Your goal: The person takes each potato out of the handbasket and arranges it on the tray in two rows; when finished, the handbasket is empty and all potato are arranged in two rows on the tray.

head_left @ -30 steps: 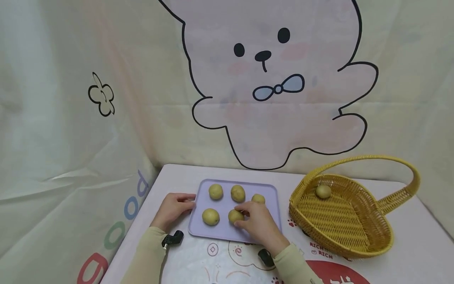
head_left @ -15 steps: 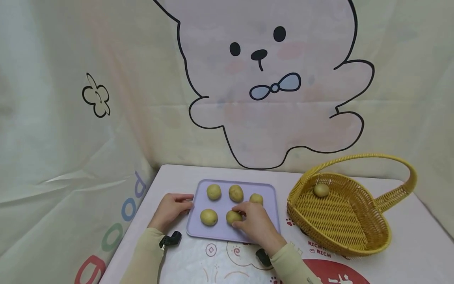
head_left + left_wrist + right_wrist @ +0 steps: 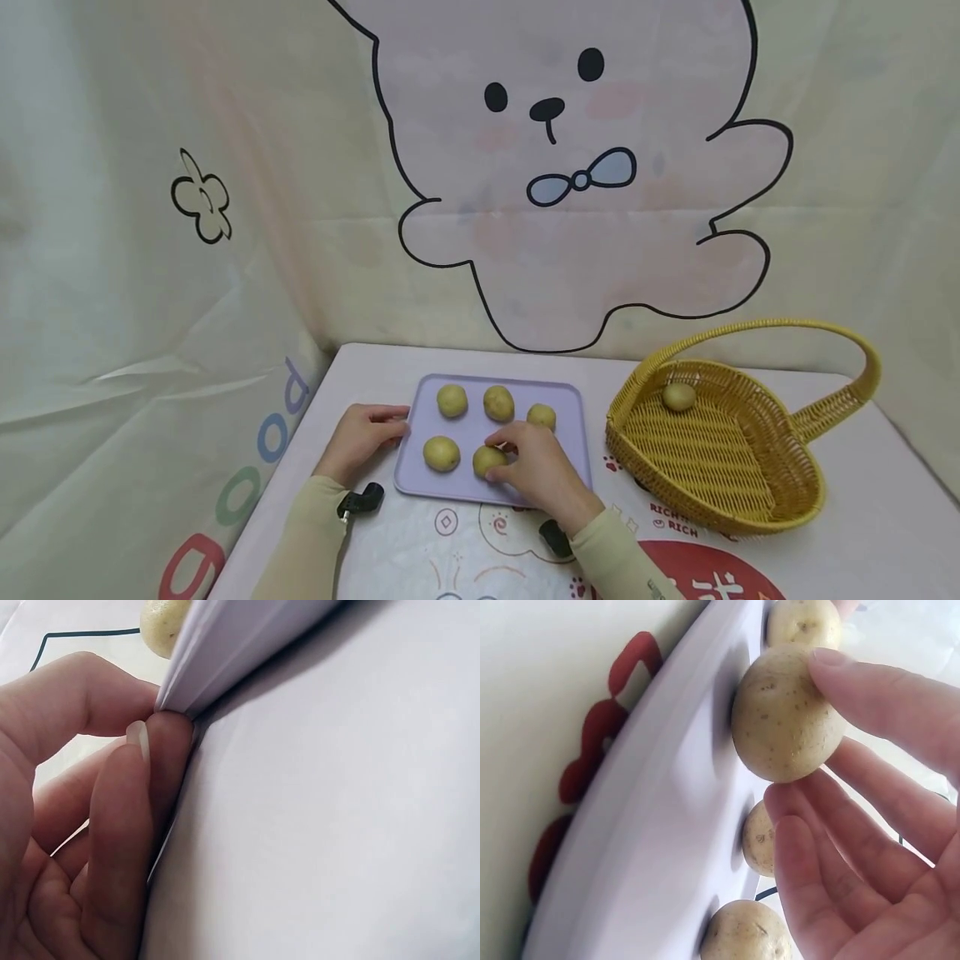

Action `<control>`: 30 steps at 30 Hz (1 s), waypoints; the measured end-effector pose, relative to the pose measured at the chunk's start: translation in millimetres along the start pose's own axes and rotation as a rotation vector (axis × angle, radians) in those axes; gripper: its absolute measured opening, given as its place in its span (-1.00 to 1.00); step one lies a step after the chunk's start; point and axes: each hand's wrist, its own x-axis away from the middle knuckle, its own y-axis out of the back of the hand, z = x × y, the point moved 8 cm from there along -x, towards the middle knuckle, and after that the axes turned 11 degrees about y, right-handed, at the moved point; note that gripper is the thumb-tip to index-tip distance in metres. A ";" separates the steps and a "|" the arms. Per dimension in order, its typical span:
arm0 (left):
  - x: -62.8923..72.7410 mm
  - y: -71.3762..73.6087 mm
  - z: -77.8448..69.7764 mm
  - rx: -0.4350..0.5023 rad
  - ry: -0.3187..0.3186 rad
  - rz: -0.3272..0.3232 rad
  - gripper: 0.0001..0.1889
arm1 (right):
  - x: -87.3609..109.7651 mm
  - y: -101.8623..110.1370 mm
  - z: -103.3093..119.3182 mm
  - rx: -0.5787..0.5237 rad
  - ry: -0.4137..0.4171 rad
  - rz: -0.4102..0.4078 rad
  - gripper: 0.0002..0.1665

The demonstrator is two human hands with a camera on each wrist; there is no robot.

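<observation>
In the head view my right hand (image 3: 536, 467) holds a round yellow-brown potato (image 3: 489, 462) over the near middle of the lilac tray (image 3: 468, 490). The right wrist view shows the thumb (image 3: 877, 697) on one side of that potato (image 3: 787, 712) and fingertips at its other side. At the tray's left edge rests my left hand (image 3: 360, 440). Close up, its fingertips (image 3: 171, 731) touch the rim (image 3: 225, 645), with the fingers bent loosely. Other potatoes sit spaced out on the tray: one near left (image 3: 441, 454), one back left (image 3: 452, 401), one back middle (image 3: 498, 403), one back right (image 3: 542, 417).
A yellow woven basket (image 3: 712, 450) with a tall arched handle (image 3: 780, 323) stands right of the tray, one potato (image 3: 678, 397) at its back. Printed cloth (image 3: 420, 550) covers the table. Fabric walls rise behind and at the left.
My right hand and its potato have shifted slightly left across the tray. The left hand keeps its place at the tray's edge. The head view has moved slightly.
</observation>
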 end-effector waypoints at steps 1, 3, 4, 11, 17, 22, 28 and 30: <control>-0.1 -0.3 -0.9 -0.001 0.000 0.001 -0.67 | 0.3 0.9 0.1 -0.001 -0.002 -0.001 -0.52; -0.5 -0.7 -2.6 -0.007 -0.001 0.001 -0.67 | 0.8 2.5 0.4 0.001 0.000 -0.003 -0.51; -0.8 -1.0 -3.4 -0.009 -0.002 0.002 -0.67 | 1.0 3.2 0.5 0.000 -0.001 -0.001 -0.51; -3.2 -3.6 -7.2 -0.015 -0.007 0.006 -0.67 | 1.3 3.6 -3.7 -0.017 -0.034 0.039 -0.51; -4.1 -5.1 -12.2 -0.006 -0.020 0.010 -0.64 | 1.3 7.1 -4.7 -0.001 -0.039 0.022 -0.53; -5.1 -6.3 -15.6 -0.013 -0.035 0.016 -0.64 | 2.9 11.6 -3.3 0.004 -0.048 0.011 -0.52; -1.5 -1.0 -4.2 -0.039 0.007 0.003 -0.62 | 19.0 32.7 0.2 -0.099 -0.086 -0.030 -0.50; 0.6 2.5 0.9 -0.045 0.020 -0.004 -0.61 | 30.1 46.7 0.2 -0.137 -0.085 -0.047 -0.52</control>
